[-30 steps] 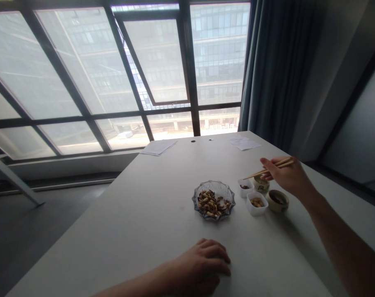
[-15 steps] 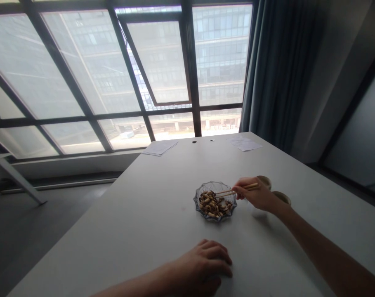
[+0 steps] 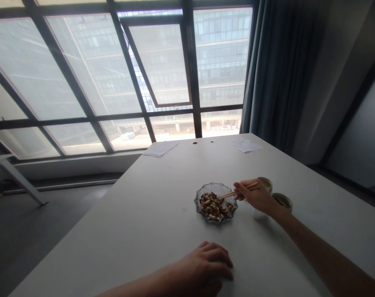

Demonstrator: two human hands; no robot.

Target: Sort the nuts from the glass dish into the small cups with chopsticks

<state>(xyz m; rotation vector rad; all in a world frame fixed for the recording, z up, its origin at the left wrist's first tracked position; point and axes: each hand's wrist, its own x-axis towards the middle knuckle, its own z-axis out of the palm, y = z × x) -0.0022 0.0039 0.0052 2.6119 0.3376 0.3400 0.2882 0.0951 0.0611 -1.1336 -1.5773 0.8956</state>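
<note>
So the right hand [image 3: 257, 197] has swung left since a second ago, from above the small white tubs over to the glass bowl [image 3: 216, 189]. Its fingers are closed round a pair of chopsticks [image 3: 237, 192], which slant left and a bit toward the person, tips down at the nutty-looking mix [image 3: 212, 206] inside the bowl. So the mix lies just left of those fingers, and the right hand is the nearer one. Tips look closer together than half a second ago, but it's too small to tell if they've nipped a piece. The left hand [image 3: 207, 264] hasn't really budged: flat-ish on the table [image 3: 162, 198], fingers loosely curved, nothing visible in it. Two cups [image 3: 283, 201] sit beyond the right hand; it pretty much blocks the tubs now.
</note>
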